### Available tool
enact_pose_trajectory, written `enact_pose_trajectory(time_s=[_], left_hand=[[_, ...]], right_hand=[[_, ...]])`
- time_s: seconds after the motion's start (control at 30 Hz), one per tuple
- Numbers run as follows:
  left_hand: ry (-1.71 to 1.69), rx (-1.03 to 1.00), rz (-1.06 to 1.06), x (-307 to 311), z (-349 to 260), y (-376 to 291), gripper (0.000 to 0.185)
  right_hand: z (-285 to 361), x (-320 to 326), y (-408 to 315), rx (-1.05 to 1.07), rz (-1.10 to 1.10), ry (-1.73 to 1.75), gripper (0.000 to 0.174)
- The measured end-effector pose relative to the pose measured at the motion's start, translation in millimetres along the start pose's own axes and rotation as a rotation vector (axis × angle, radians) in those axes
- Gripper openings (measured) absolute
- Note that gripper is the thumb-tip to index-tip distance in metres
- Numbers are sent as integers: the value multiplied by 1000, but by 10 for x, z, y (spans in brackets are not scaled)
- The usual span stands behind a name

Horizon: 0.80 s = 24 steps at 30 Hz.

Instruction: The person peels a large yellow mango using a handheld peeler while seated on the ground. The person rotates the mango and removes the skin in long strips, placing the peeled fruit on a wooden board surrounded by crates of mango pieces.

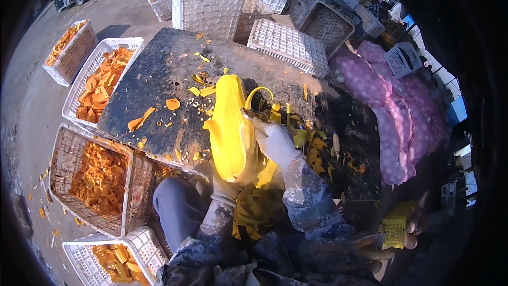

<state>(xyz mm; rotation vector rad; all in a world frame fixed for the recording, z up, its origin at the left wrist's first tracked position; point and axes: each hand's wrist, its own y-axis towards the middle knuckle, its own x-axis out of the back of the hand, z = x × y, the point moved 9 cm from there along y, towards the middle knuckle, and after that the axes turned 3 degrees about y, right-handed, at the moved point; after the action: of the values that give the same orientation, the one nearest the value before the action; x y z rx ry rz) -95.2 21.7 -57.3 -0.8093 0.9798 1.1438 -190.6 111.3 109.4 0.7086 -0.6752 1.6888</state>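
Note:
A long, largely peeled yellow squash (pixel 230 131) stands tilted over the near edge of a dark, worn board (pixel 254 63). My left hand (pixel 226 186), in a pale glove, holds its lower end and is partly hidden behind it. In a whitish glove, my right hand (pixel 274 139) is closed on a peeling tool (pixel 248 114) at the squash's right side; the tool is mostly covered by the fingers. A curled strip of peel (pixel 260 89) rises beside the tool. More peel (pixel 258 210) lies heaped between my forearms.
Crates of cut orange squash (pixel 99 91) stand left, with a crate of orange scraps (pixel 99 178) nearer. White plastic crates (pixel 206 4) line the far side. Purple mesh sacks (pixel 393 115) lie right. A wooden-handled tool (pixel 336 143) and peel scraps (pixel 315 155) rest on the board.

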Motion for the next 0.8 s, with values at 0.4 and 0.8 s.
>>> enact_pose_trajectory(time_s=[0.4,0.8], left_hand=[[497,-211,-247,29,-121,-92,77],[534,-155,-249,216,-113,-45,88]], right_hand=[[472,-39,-1762,350,-86,27,45],[199,-80,1335,35,-35,-146,35]])
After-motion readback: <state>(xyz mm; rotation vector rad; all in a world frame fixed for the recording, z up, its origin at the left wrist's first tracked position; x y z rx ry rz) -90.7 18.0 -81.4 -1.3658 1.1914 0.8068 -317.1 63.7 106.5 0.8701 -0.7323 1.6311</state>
